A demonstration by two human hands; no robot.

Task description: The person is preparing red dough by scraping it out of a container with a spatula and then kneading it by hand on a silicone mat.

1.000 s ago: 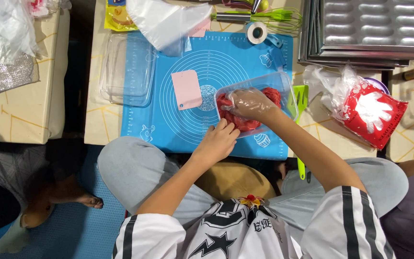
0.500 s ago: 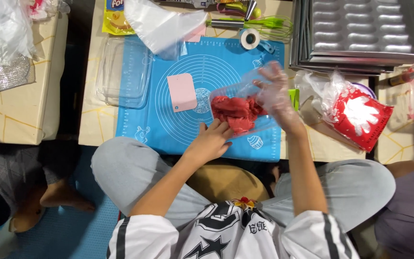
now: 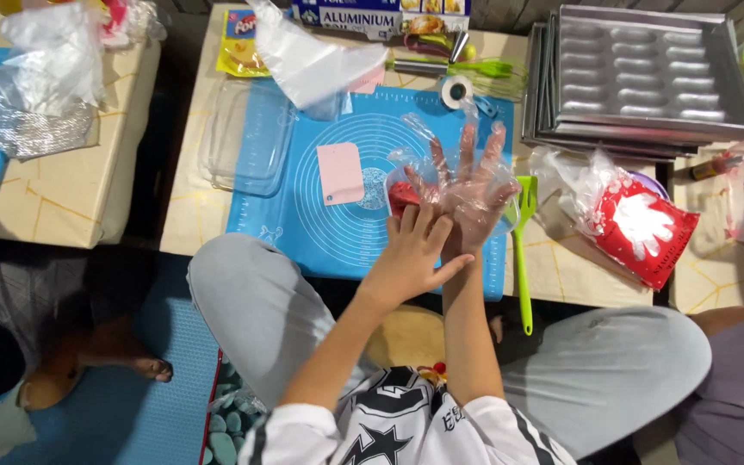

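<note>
**Pulling a Clear Plastic Glove Onto the Right Hand**

Pulling was the work shown in the head view: the left hand (image 3: 413,250) lay with bare fingers curled against the heel of the right hand (image 3: 468,191), pinching what looked like the cuff of a thin clear plastic glove (image 3: 481,176). The right hand was open, fingers spread and straight, gripping nothing. I judged the gloving nearly done, since film already covered the fingers; the loose cuff near the wrist remained to be settled.

The glove's long axis ran with the hand, fingertips pointing toward 12 o'clock, cuff toward 6. It hovered over the right part of the blue silicone mat (image 3: 337,215) on the low table (image 3: 553,267).

Just beneath the gloved palm, toward 9 o'clock, a red lump (image 3: 401,196) sat in a clear container, partly hidden. A pink scraper (image 3: 340,172) lay farther toward 9, a green spatula (image 3: 524,250) at 3, a red glove packet (image 3: 643,228) beyond it, and metal moulded trays (image 3: 639,73) at 1.
</note>
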